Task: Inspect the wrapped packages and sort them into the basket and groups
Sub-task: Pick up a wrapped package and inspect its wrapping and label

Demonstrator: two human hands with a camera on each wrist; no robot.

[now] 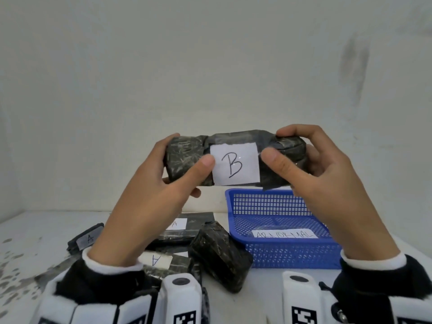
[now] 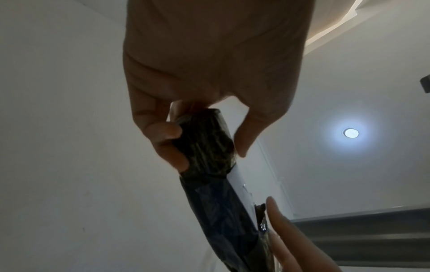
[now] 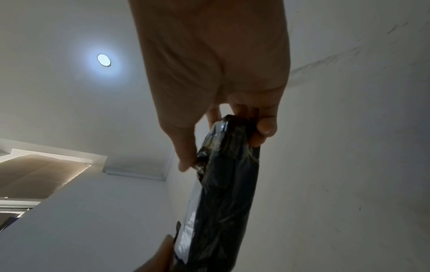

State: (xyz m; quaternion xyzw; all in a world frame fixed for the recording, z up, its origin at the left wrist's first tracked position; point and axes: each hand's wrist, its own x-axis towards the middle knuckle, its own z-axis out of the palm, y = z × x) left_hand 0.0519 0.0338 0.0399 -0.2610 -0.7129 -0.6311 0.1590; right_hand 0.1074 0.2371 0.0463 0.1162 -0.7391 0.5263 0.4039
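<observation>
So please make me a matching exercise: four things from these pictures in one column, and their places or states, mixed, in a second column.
1. package labelled B
2. blue basket
3. left hand
4. packages labelled A

a. holds the B package's left end
b. lies on the table
c. raised, held at both ends
d. carries a paper reading ABNORMAL

Pairs: 1-c, 2-d, 3-a, 4-b

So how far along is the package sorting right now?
Early. Nothing looks binned: the blue basket shows only its ABNORMAL label. In hand: left hand and right hand hold up the B package for inspection. Left: that one, plus the pile on the table, several marked A, one showing no label.
</observation>
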